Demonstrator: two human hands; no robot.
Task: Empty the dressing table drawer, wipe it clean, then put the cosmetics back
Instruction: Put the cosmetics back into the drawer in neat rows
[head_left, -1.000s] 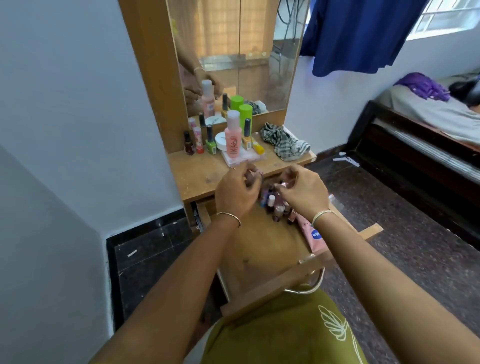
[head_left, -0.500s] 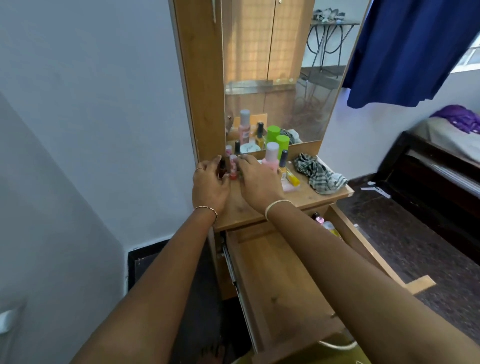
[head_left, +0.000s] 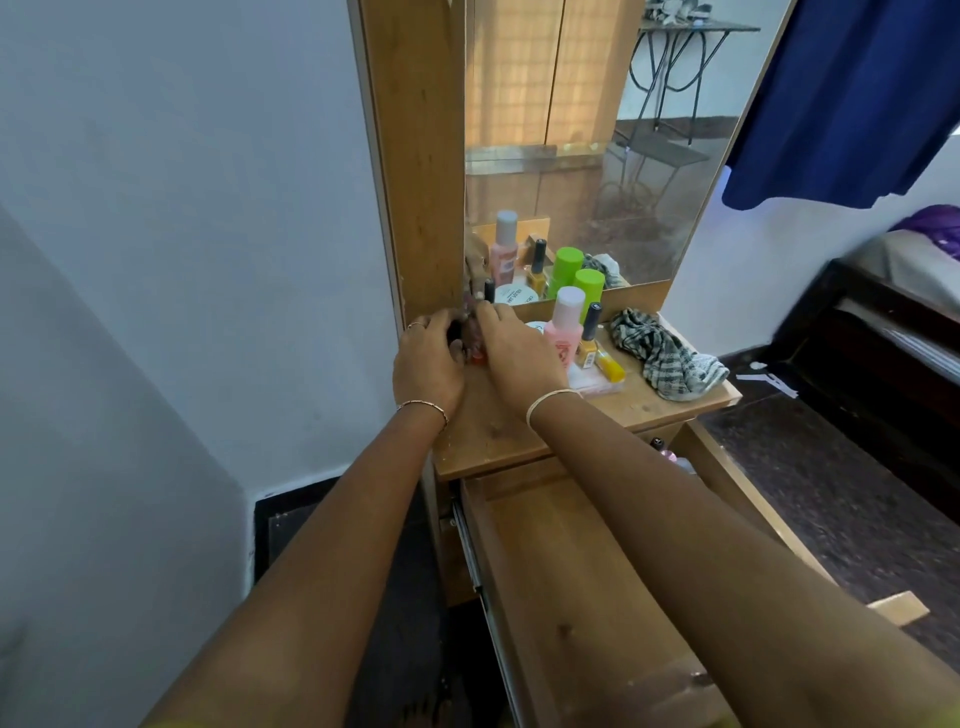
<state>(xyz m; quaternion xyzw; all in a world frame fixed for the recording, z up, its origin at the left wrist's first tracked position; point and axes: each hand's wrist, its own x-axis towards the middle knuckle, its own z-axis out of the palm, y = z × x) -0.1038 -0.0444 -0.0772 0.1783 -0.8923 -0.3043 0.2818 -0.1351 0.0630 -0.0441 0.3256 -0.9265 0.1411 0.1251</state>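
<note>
The left hand (head_left: 428, 364) & right hand (head_left: 514, 353) meet at the back left corner of the counter (head_left: 519, 441), under the mirror (head_left: 597, 130), fingers (head_left: 434, 325) curled from both sides round a group of small bottles (head_left: 475, 345); which bottle each pinches I cannot tell, the view is blurred there. The drawer (head_left: 571, 571) stands pulled out below, its wooden bottom in view, w/ a few small items (head_left: 662, 451) at its back right corner. Right of the hands a pink bottle (head_left: 563, 332) stands on the counter & a checked cloth (head_left: 667, 358) lies near its right edge.
</note>
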